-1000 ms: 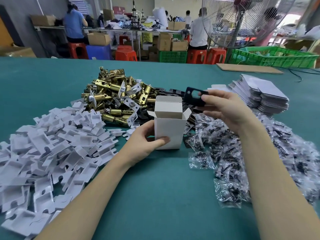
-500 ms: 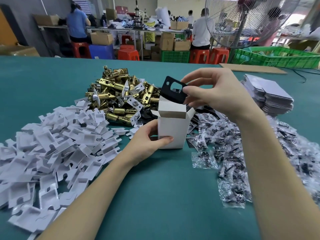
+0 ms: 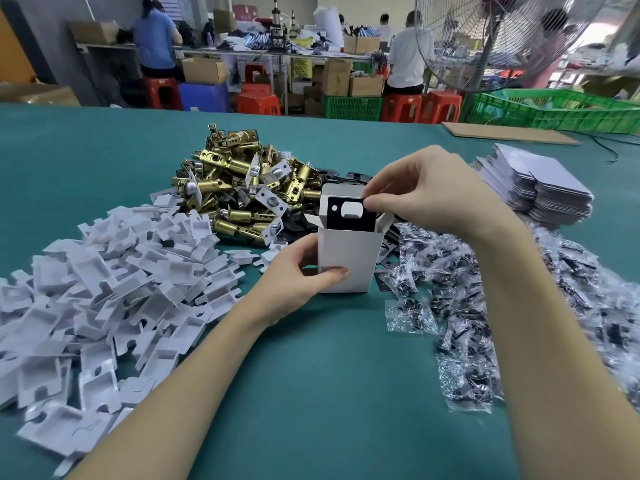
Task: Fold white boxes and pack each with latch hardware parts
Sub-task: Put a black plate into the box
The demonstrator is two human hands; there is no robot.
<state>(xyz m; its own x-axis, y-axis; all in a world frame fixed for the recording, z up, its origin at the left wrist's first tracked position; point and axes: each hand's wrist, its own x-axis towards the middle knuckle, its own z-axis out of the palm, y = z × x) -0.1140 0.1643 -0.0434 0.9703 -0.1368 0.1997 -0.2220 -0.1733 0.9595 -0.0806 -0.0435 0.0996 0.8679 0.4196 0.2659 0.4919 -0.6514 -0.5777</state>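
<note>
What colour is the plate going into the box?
Black, seen in the head view: the plate is held by the right hand at the box mouth.

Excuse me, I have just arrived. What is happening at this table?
A person is packing latch hardware into a white box that stands upright and open on the green table. The left hand grips the box near its base. The right hand pinches a black strike plate, which is partly inside the box opening. Brass latches, white inserts and bagged screws lie around.
</note>
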